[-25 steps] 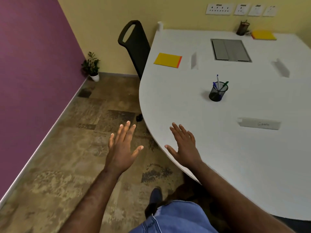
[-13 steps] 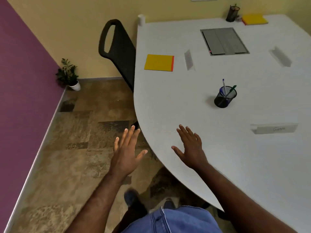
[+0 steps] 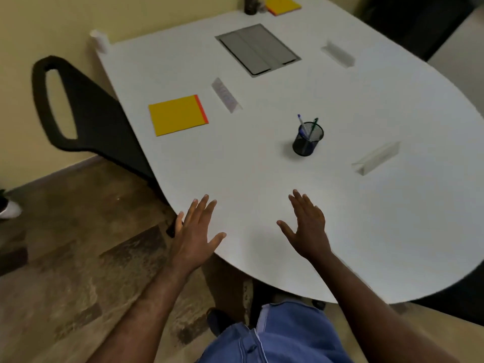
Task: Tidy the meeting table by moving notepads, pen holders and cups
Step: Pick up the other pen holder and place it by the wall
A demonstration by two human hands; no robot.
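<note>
A yellow notepad [image 3: 178, 115] with an orange edge lies flat on the left part of the white meeting table [image 3: 262, 166]. A black mesh pen holder [image 3: 307, 140] with several pens stands mid-table. At the far edge a second dark pen holder [image 3: 250, 5] stands beside another yellow notepad [image 3: 283, 4]. A white cup [image 3: 99, 41] sits at the far left corner. My left hand [image 3: 195, 233] hovers over the table's near edge, fingers spread, holding nothing. My right hand [image 3: 307, 227] is spread above the tabletop, short of the mesh holder, also holding nothing.
Clear name-card stands lie at the left [image 3: 226, 95], right [image 3: 375, 158] and far right [image 3: 337, 54]. A grey cable hatch [image 3: 258, 49] is set into the table. A black chair [image 3: 86, 113] stands at the table's left side. A potted plant [image 3: 6, 206] is on the floor.
I have stepped closer and turned right, so the table fills more of the view. Both hands moved forward; my left hand is now over the table edge instead of the floor.
</note>
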